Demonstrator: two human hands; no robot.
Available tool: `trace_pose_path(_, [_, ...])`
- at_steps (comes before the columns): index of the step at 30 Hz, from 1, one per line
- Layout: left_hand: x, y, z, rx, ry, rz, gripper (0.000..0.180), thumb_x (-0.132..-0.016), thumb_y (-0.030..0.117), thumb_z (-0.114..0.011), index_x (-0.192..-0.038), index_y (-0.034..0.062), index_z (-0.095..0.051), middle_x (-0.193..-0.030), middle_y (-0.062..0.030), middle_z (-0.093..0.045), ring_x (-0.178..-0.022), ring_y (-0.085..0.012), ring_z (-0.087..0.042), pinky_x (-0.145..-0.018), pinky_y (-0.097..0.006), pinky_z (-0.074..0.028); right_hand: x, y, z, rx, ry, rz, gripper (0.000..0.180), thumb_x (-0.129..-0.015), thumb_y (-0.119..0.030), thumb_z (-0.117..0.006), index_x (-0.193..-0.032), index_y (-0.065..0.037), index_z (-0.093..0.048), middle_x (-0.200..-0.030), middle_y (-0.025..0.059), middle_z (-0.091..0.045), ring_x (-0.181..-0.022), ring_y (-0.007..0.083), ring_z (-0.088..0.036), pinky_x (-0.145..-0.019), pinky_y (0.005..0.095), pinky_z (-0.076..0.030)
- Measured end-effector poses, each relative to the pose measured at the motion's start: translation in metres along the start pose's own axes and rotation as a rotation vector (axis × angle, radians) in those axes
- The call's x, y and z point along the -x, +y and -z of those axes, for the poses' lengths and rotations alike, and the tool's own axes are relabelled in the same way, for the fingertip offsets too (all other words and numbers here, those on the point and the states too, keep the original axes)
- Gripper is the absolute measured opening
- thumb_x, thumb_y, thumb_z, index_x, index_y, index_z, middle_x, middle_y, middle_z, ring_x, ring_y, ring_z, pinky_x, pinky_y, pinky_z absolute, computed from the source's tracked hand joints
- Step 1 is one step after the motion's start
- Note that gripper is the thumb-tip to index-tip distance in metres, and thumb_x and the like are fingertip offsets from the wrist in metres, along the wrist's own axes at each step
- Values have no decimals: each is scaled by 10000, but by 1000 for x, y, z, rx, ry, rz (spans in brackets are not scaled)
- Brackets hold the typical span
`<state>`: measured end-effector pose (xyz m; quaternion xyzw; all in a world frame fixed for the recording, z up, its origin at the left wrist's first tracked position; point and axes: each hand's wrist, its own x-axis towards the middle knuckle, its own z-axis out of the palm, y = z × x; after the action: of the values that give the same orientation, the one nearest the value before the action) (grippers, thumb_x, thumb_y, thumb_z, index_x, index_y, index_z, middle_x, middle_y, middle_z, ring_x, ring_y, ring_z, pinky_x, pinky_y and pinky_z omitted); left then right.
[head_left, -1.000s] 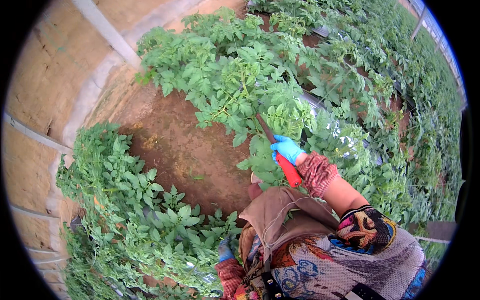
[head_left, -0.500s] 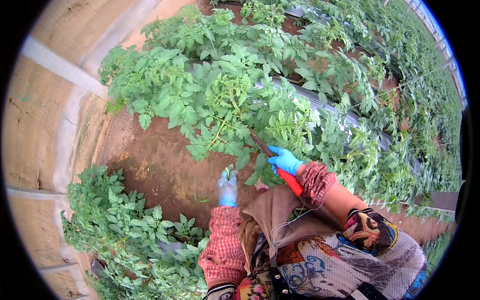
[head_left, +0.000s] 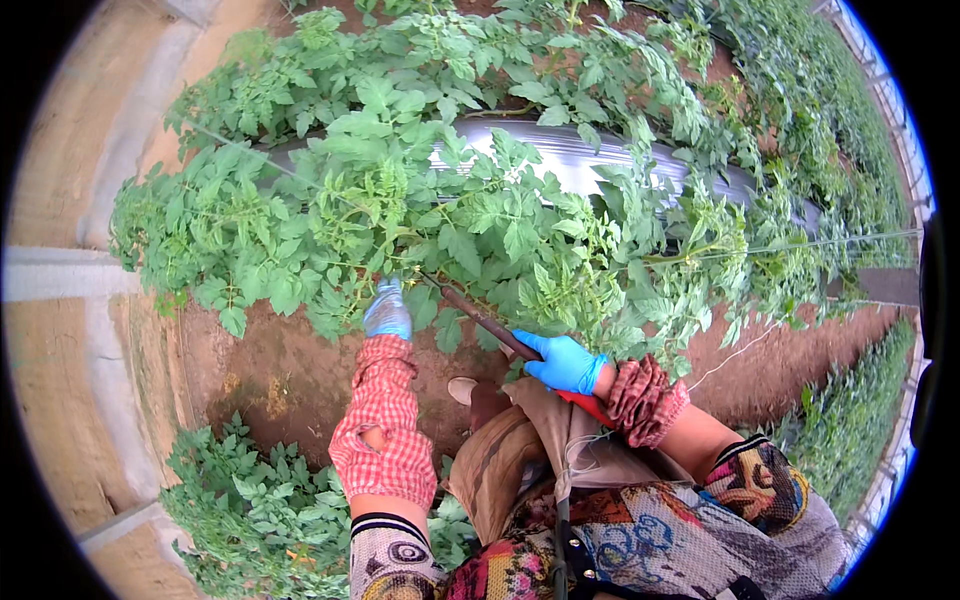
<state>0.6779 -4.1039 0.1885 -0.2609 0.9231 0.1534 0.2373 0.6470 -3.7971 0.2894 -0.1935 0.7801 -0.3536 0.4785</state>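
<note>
One slim rod (head_left: 485,318) in right grip (head_left: 565,363); left grip (head_left: 388,314) beside jagged leaves (head_left: 463,247).

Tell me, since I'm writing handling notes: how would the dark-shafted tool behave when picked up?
The tool is probably stiff, as its dark shaft runs straight without sagging. It seems light enough for one hand, since only the right hand grips it. Laid down, it might roll, being narrow, though its cross-section isn't clear.

1 head-worn fisheye view, from above, facing down, near left hand (head_left: 389,312) and right hand (head_left: 563,362)
</note>
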Motion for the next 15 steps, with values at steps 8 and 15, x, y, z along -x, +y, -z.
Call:
trace_pose_path(8, [-7,-21,28,137,50,-11,679,-739,42,-541,-1379,121,-327,-1333,-175,-436,-1145,-328,-497,-921,-379,-415,-21,-17,-23,148,77,62,609,-779,-202,-552,-1345,-99,-352,-807,237,-613,-714,415,-588,-657,474,-470])
trace_pose_path(15, [3,-39,28,24,7,-66,676,-753,64,-507,-1391,143,-298,-1355,-148,-411,-1142,-323,-497,-924,-399,-424,9,-50,-34,256,81,33,629,-778,-208,-567,-1358,-116,-344,-744,246,-600,-660,413,-586,-621,485,-476])
